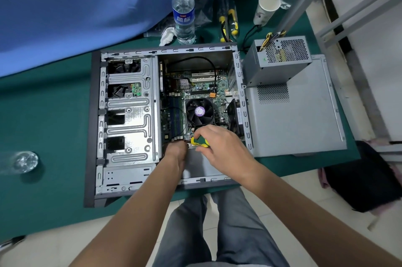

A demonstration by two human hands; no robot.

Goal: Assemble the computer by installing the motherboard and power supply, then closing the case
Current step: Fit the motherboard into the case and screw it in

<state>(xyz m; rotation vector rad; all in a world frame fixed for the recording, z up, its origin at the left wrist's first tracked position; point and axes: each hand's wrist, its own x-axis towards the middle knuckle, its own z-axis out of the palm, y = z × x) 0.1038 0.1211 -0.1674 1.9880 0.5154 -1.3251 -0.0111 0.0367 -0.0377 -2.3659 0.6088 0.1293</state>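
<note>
The computer case (130, 118) lay on its side on the green bench (43, 114), its open side facing up. The motherboard (195, 101) sat inside the case in the right compartment, with a black CPU fan (200, 112) near its middle and a black cable (208, 64) looping over its far part. The left part of the case held a metal drive cage (130, 110)

The right hand (221, 147) was over the near edge of the motherboard, its fingers (201, 134) curled round the yellow and green handle of a screwdriver (199, 142). The left hand (176, 153) reached into the case just left of the screwdriver, its fingers turned down and hidden behind the back of the hand, so I could not tell whether they gripped anything

The power supply (276, 59) stood outside the case to its right, resting on the far end of the grey side panel (298, 118), which lay flat on the bench just beside the case. Its wires (269, 38) trailed from its far side

Far from the case stood 1 water bottle (183, 12) with a blue label, a crumpled tissue (167, 36) beside it, a paper cup (266, 7) and some yellow and black tools (228, 20). A blue cloth (87, 5) covered the far left of the bench
</note>
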